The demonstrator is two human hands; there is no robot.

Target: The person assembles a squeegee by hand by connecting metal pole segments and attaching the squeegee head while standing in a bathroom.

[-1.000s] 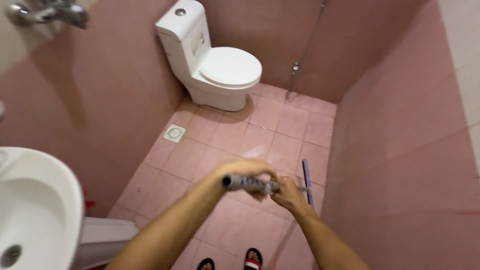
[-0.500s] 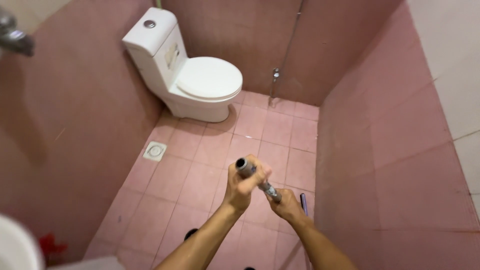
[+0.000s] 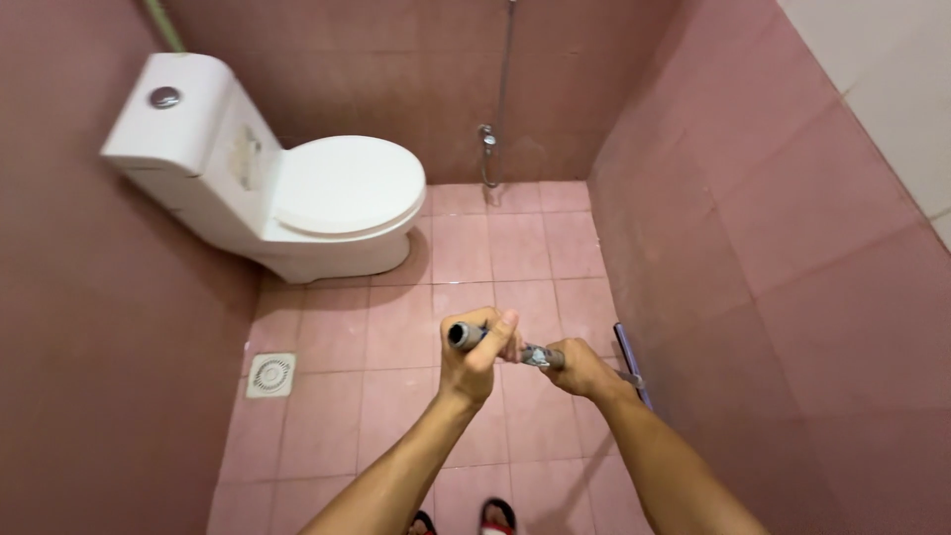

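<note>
- The room first: pink tiled floor, pink walls, a white toilet at the far left with its lid down, a floor drain by the left wall, a spray hose hanging in the far corner.
- You hold a long-handled floor squeegee; its handle runs from your hands down and to the right, and its blade lies on the tiles tight against the foot of the right wall.
- Your left hand is wrapped shut round the top end of the handle, thumb up; your right hand is closed round it just below.
- To work well, I judge you should keep the blade flat along the wall joint and draw it steadily toward the drain, hands spaced for leverage.
- Against a second ago: the view has swung left, so the basin and tap are gone and the toilet sits further left; the handle's top end lies at much the same low slant, and the blade reaches closer to the wall.
</note>
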